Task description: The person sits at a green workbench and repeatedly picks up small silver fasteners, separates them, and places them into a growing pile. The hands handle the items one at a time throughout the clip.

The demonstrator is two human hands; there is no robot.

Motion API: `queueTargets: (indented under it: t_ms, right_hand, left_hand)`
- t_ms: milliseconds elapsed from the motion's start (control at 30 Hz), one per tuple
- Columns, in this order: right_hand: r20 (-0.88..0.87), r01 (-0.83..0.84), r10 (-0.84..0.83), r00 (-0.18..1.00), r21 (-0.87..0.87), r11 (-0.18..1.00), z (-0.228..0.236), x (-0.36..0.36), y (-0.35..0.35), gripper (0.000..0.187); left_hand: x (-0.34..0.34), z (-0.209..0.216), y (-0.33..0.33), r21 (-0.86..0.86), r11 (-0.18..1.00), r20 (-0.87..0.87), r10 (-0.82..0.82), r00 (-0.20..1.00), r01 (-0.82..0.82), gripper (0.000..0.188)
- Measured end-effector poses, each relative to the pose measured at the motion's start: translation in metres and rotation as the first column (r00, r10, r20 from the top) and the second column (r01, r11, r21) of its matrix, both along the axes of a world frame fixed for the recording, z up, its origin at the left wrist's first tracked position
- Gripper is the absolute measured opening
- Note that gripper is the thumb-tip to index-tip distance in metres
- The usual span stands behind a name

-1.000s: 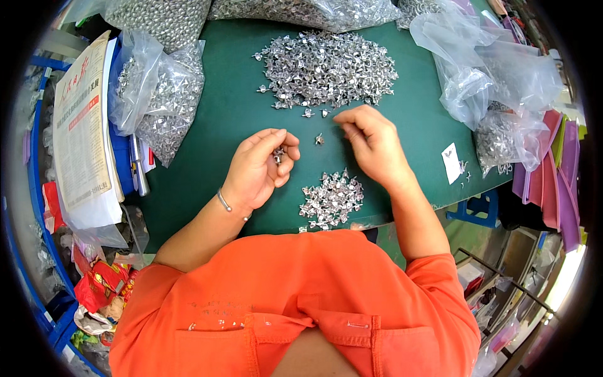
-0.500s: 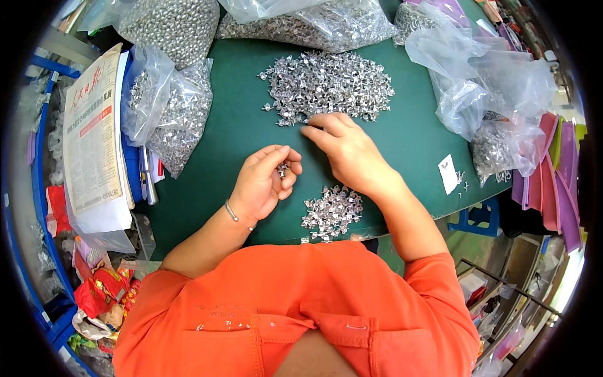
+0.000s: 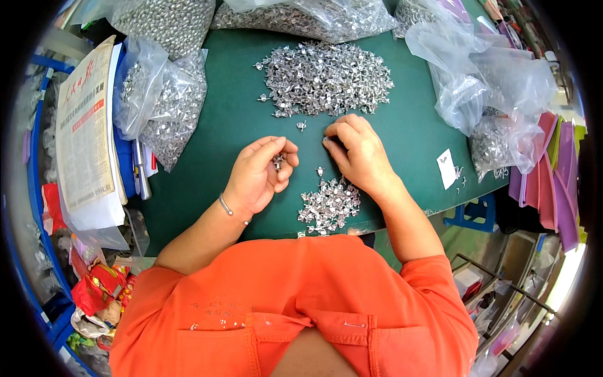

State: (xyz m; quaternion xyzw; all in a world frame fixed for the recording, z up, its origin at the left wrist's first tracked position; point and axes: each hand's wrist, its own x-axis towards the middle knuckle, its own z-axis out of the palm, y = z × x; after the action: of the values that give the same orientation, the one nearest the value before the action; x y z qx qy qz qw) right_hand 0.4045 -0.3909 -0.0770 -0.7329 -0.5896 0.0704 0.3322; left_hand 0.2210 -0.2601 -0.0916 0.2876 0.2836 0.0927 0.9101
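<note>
My left hand (image 3: 260, 174) is curled closed around a few small silver metal pieces (image 3: 278, 161), seen between thumb and fingers. My right hand (image 3: 359, 152) pinches another small silver piece at its fingertips, mostly hidden by them. Beyond both hands lies a large heap of the same winged-looking silver pieces (image 3: 326, 78). A smaller pile (image 3: 330, 206) sits nearer me, by the table's front edge. One loose piece (image 3: 301, 126) rests between the large heap and my hands, and another loose piece (image 3: 320, 171) lies just above the small pile.
Clear plastic bags of silver parts (image 3: 173, 107) stand at the left and along the back of the green table (image 3: 232, 75). More bags (image 3: 496, 144) and a white tag (image 3: 446, 169) lie at right. A newspaper (image 3: 85, 132) stands at far left, a blue stool (image 3: 471, 213) below right.
My right hand has drawn back from the large heap toward me, a small piece at its fingertips. Single pieces now lie apart below the heap and above the small pile. My left hand stays closed.
</note>
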Motion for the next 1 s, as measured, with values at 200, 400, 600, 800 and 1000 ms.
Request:
queueTargets:
  t_ms: [200, 400, 600, 800, 1000]
  right_hand:
    - [-0.010, -0.104, 0.105, 0.994, 0.034, 0.994, 0.002, 0.008, -0.008, 0.013]
    - [-0.264, -0.053, 0.050, 0.963, -0.004, 0.999, 0.014, 0.017, -0.024, 0.019]
    - [-0.151, -0.230, 0.229, 0.962, 0.007, 0.973, 0.006, 0.009, -0.015, 0.014]
    - [-0.185, 0.142, -0.146, 0.972, -0.033, 0.989, 0.005, 0.014, -0.019, 0.010]
    - [-0.286, 0.162, -0.172, 0.943, -0.059, 0.985, 0.010, 0.019, -0.026, 0.013]
  left_hand:
    - [-0.001, -0.001, 0.000, 0.001, 1.000, 0.016, 0.002, 1.000, -0.002, 0.027]
    - [-0.001, -0.003, 0.001, -0.005, 1.000, 0.027, -0.003, 1.000, 0.004, 0.026]
    - [0.000, 0.000, 0.000, 0.005, 1.000, 0.004, 0.001, 1.000, -0.001, 0.027]
    - [-0.001, 0.001, 0.000, 0.009, 1.000, 0.017, -0.004, 1.000, 0.004, 0.027]
    - [-0.001, 0.001, 0.001, 0.011, 1.000, 0.015, 0.000, 1.000, 0.000, 0.027]
